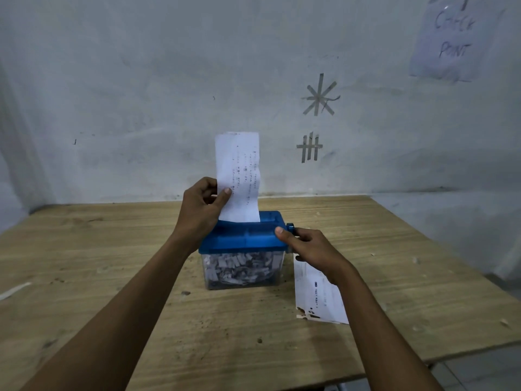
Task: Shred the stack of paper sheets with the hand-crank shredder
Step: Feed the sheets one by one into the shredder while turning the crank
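1. Head view, centre of the frame: pinching a printed sheet (239,170) by its left edge between the thumb and curled fingers of the left hand (201,206). Held upright, with the lower end already in the slot of the hand-crank shredder (242,238).
2. Just right of centre: curling the fingers of the right hand (307,246) round the blue crank knob (290,228), with the thumb laid along the lid's right edge.
3. Below the blue lid: packed nearly to the top with cut strips inside the clear bin (239,269).
4. Lower right of the shredder: lying flat on the wooden table (112,249), partly under the right wrist and just beside the bin, the remaining stack of paper sheets (318,300).
5. Elsewhere: a taped note (454,40) at upper right, tape marks (320,94) on the wall right of centre, and a paper scrap (14,290) at the left edge.
6. Judged as mid-feed on one sheet, with most of its length not yet drawn down and more sheets waiting.
7. Likely to jam with the bin so full, the strips backing up into the cutters.
8. Likely to skew or crumple the sheet if the left pinch drags it sideways or holds it back against the rollers.
9. Could slide or tip under hard cranking, being steadied by little more than the right thumb.
10. Could scatter the stack through a brush of the right forearm.
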The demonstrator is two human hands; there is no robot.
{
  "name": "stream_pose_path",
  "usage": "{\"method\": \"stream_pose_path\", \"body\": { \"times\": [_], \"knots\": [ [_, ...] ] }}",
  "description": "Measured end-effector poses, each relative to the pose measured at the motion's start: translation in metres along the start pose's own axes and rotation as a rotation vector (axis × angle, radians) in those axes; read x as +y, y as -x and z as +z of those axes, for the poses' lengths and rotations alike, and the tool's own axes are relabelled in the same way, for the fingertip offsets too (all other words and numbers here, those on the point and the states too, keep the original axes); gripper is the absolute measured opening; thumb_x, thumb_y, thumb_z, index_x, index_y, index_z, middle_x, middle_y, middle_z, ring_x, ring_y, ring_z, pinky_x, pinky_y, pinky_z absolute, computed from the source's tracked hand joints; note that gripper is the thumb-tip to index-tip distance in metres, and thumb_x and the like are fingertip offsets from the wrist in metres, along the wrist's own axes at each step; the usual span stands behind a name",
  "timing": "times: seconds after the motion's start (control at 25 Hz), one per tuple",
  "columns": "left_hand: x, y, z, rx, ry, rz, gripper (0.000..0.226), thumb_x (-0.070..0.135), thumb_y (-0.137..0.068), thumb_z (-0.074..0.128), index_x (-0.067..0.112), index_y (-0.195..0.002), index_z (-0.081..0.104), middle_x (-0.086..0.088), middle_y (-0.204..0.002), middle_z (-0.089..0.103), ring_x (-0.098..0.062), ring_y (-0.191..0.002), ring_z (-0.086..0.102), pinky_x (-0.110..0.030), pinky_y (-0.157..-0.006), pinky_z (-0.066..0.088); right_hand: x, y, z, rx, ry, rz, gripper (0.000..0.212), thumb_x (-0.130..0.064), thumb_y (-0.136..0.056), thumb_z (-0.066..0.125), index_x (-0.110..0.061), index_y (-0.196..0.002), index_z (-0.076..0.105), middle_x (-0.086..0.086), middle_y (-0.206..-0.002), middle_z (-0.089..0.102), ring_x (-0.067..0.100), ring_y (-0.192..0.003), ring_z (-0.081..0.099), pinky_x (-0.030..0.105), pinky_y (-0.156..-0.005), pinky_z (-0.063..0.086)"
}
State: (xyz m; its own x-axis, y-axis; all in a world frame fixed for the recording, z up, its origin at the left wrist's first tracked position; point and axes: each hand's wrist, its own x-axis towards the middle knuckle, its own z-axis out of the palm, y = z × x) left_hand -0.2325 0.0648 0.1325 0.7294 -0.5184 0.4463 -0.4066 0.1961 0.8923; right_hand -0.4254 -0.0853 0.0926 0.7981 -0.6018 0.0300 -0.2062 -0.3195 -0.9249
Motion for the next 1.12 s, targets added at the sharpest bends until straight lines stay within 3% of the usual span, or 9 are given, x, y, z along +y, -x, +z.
{"method": "stream_pose_path", "body": {
  "times": [0.16, 0.36, 0.48, 0.68, 0.84, 1.12],
  "knots": [
    [0.006, -0.006, 0.001, 0.002, 0.044, 0.039, 0.013, 0.018, -0.096, 0.066, 0.011, -0.106, 0.062, 0.007, -0.109, 0.071, -0.01, -0.102, 0.069, -0.025, -0.081, 0.059, 0.0, 0.001, 0.002, -0.004, -0.008, 0.005, 0.039, -0.075, -0.074, 0.064, -0.046, -0.1, 0.071, -0.009, -0.109, 0.073, 0.005, -0.105, 0.066, 0.044, -0.104, 0.05],
    [0.005, 0.0, -0.003, -0.107, -0.048, 0.017, 0.016, 0.023, -0.098, 0.062, 0.019, -0.112, 0.057, 0.005, -0.122, 0.067, -0.014, -0.105, 0.067, -0.026, -0.078, 0.061, -0.002, 0.004, 0.001, -0.002, -0.009, 0.005, 0.034, -0.072, -0.077, 0.064, -0.046, -0.098, 0.07, -0.011, -0.108, 0.072, 0.004, -0.104, 0.064, 0.044, -0.103, 0.051],
    [0.003, 0.003, -0.01, -0.155, -0.025, -0.01, 0.033, 0.011, -0.095, 0.067, 0.02, -0.125, 0.056, 0.012, -0.116, 0.068, -0.01, -0.102, 0.068, -0.022, -0.075, 0.06, -0.002, 0.005, 0.002, 0.0, -0.022, -0.001, 0.031, -0.069, -0.079, 0.064, -0.047, -0.1, 0.068, -0.015, -0.108, 0.071, 0.002, -0.103, 0.063, 0.043, -0.103, 0.051],
    [0.0, 0.001, -0.012, -0.034, 0.018, -0.057, 0.04, 0.001, -0.088, 0.073, 0.017, -0.122, 0.061, 0.01, -0.109, 0.069, -0.003, -0.095, 0.067, -0.02, -0.077, 0.059, -0.001, 0.005, 0.003, -0.007, -0.041, -0.009, 0.034, -0.07, -0.078, 0.064, -0.047, -0.103, 0.069, -0.017, -0.109, 0.071, 0.001, -0.106, 0.063, 0.041, -0.101, 0.052],
    [0.004, -0.004, -0.008, 0.012, -0.001, -0.053, 0.04, 0.003, -0.087, 0.075, 0.018, -0.121, 0.062, 0.012, -0.11, 0.067, -0.002, -0.095, 0.064, -0.014, -0.069, 0.056, -0.001, 0.005, 0.003, -0.004, -0.058, -0.013, 0.033, -0.069, -0.079, 0.064, -0.046, -0.102, 0.069, -0.017, -0.108, 0.072, 0.001, -0.105, 0.064, 0.039, -0.098, 0.054],
    [0.005, -0.002, -0.009, -0.167, -0.162, 0.005, 0.053, 0.002, -0.084, 0.077, 0.008, -0.134, 0.06, 0.005, -0.122, 0.065, -0.005, -0.096, 0.066, -0.013, -0.074, 0.057, -0.006, 0.005, 0.0, -0.008, -0.002, 0.012, 0.05, -0.071, -0.078, 0.063, -0.038, -0.114, 0.069, -0.01, -0.109, 0.071, 0.007, -0.102, 0.065, 0.041, -0.096, 0.056]
  ]
}}
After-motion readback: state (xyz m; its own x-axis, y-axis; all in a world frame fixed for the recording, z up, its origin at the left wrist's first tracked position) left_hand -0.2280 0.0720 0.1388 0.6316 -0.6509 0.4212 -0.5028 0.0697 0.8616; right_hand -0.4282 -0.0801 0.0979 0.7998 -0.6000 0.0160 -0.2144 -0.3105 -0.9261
